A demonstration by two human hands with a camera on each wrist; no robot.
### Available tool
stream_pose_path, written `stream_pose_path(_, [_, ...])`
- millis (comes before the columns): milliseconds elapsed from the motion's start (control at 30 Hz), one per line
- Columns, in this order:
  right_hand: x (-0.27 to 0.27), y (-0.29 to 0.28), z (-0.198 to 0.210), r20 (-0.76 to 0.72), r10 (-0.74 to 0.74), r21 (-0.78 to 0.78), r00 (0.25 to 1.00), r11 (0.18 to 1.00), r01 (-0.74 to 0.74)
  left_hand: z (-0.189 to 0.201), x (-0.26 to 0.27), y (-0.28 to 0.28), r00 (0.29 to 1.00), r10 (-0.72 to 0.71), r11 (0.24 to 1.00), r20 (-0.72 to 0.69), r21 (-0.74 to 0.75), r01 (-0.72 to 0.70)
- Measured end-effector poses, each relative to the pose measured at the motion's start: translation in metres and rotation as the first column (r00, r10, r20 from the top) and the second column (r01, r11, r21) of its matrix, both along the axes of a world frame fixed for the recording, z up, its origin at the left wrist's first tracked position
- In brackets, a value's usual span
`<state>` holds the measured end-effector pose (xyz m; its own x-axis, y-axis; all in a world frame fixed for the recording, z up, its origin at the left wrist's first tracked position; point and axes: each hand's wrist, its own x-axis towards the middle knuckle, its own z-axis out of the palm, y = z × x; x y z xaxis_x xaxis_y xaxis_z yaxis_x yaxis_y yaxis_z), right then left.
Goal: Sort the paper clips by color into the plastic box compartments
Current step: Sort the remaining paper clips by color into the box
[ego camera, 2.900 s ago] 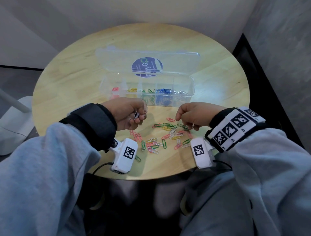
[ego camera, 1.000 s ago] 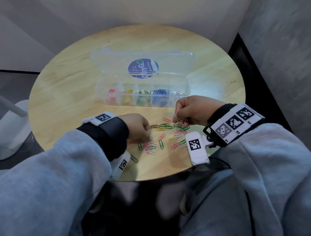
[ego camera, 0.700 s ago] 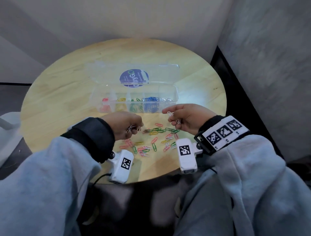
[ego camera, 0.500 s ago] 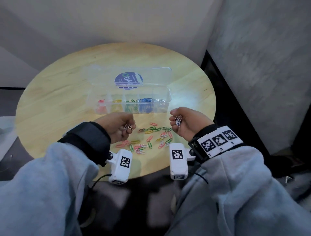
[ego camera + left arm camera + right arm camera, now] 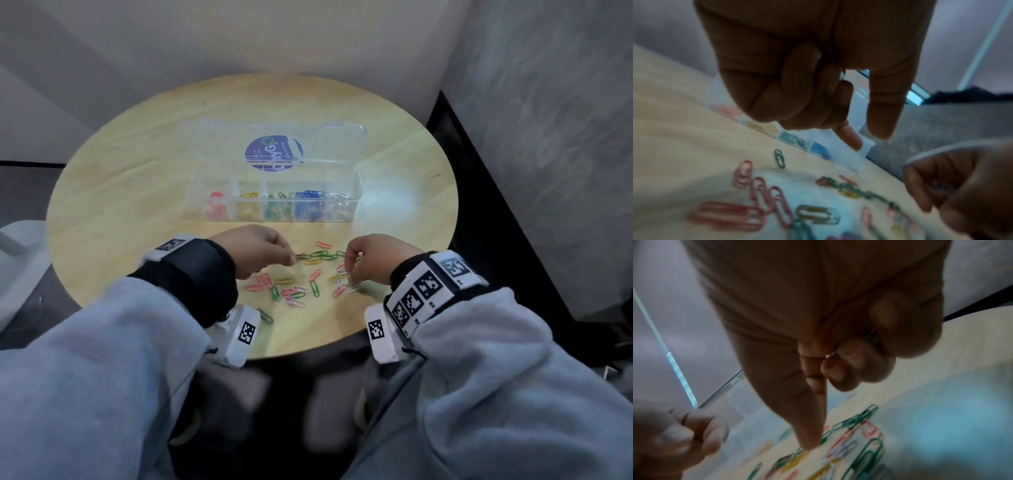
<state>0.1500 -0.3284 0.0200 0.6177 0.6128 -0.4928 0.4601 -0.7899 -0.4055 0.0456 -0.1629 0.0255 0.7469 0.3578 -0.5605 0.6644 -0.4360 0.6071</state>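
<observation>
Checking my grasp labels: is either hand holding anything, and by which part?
Seemingly both: a silvery wire paper clip glints between curled fingers of the left hand, a second silvery clip in those of the right hand. Gripped part hidden.

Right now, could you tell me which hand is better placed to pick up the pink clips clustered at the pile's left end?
Left. The left hand hovers right beside those pink clips, with thumb and forefinger extended. The right hand sits at the opposite end of the pile.
</observation>
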Motion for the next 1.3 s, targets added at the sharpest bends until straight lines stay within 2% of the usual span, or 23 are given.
stream_pose_path(100, [-0.002,0.0,-0.003,0.023,0.042,-0.043,0.999,0.998,-0.041,-0.006,0.0,-0.011,0.989,-0.133,0.963,-0.06,0.23,0.144])
stream_pose_path(267, [-0.006,0.001,-0.003,0.047,0.123,-0.162,0.991,0.98,-0.113,-0.009,0.0,-0.026,0.932,-0.297,0.836,-0.207,0.416,0.358])
stream_pose_path(333, [-0.008,0.001,0.0,0.053,0.164,-0.216,0.985,0.965,-0.149,-0.01,0.001,-0.03,0.914,-0.334,0.81,-0.23,0.426,0.403])
stream_pose_path(500, [-0.005,-0.006,0.0,0.072,0.158,-0.261,0.985,0.956,-0.134,-0.011,0.003,-0.033,0.9,-0.351,0.76,-0.259,0.482,0.436])
stream_pose_path(700, [-0.006,0.0,-0.018,0.137,0.154,-0.222,0.979,0.967,-0.121,-0.02,0.007,-0.037,0.861,-0.425,0.707,-0.279,0.491,0.508])
stream_pose_path(833, [-0.005,0.003,-0.019,0.099,0.175,-0.255,0.98,0.956,-0.145,-0.024,0.01,-0.036,0.86,-0.428,0.707,-0.278,0.49,0.51])
stream_pose_path(933, [-0.007,0.001,-0.016,0.113,0.17,-0.181,0.979,0.972,-0.147,-0.025,0.011,-0.037,0.852,-0.45,0.695,-0.267,0.495,0.522])
stream_pose_path(1133, [-0.007,0.007,-0.02,0.033,0.189,-0.191,0.981,0.965,-0.18,-0.025,0.009,-0.038,0.862,-0.439,0.705,-0.252,0.497,0.505])
stream_pose_path(1233, [-0.006,0.004,-0.014,-0.016,0.118,-0.155,0.993,0.981,-0.119,-0.024,0.008,-0.036,0.872,-0.423,0.715,-0.246,0.5,0.488])
stream_pose_path(1300, [0.002,-0.001,-0.003,-0.088,0.029,-0.066,0.996,0.997,-0.035,-0.025,0.008,-0.035,0.867,-0.431,0.713,-0.248,0.495,0.496])
